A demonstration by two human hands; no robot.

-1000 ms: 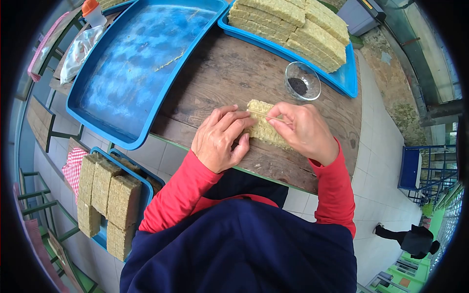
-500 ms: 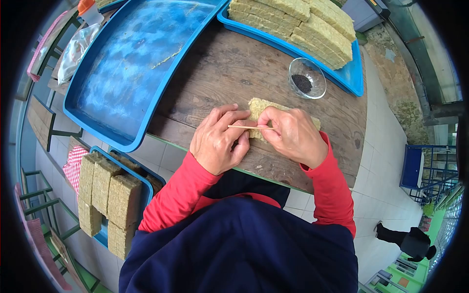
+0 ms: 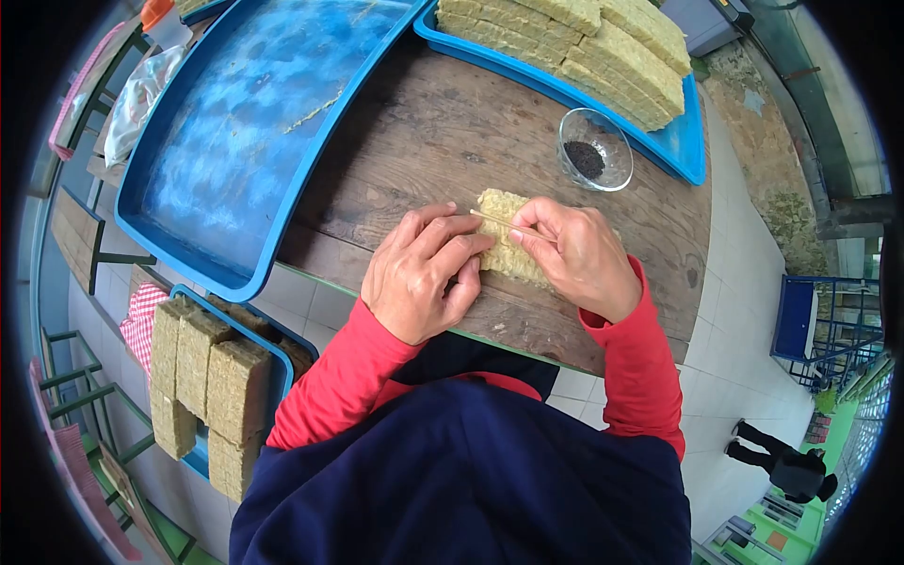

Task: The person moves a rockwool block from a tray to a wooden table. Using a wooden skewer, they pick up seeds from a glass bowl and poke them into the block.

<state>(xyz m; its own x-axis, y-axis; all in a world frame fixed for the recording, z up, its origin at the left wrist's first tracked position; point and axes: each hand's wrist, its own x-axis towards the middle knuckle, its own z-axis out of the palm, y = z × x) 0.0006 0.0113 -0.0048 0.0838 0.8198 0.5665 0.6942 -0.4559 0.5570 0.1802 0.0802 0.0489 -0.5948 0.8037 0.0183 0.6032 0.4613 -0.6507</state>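
Observation:
My right hand (image 3: 586, 256) pinches a thin wooden stick (image 3: 504, 224) between thumb and fingers. The stick slants across a pale yellow, fibrous rockwool block (image 3: 501, 202), its free end over the block's left part near my left fingertips. My left hand (image 3: 424, 268) rests at the block's left end, fingers apart and slightly bent, with fingertips touching it. The right part of the block is hidden under my right hand. Beyond the block stands a clear glass bowl (image 3: 617, 155) holding small dark grains (image 3: 584, 160).
A large blue tray (image 3: 202, 207) with a yellowish strand inside lies at left. Stacked rockwool slabs (image 3: 621, 71) fill another blue tray (image 3: 692, 151) at the far right. More blocks (image 3: 235, 386) stand in a tray below left. Another person (image 3: 796, 471) is at far right.
My right hand has shifted slightly right, and the stick has turned, its free end moving from my left fingers onto the block. My left hand stays at the block's end.

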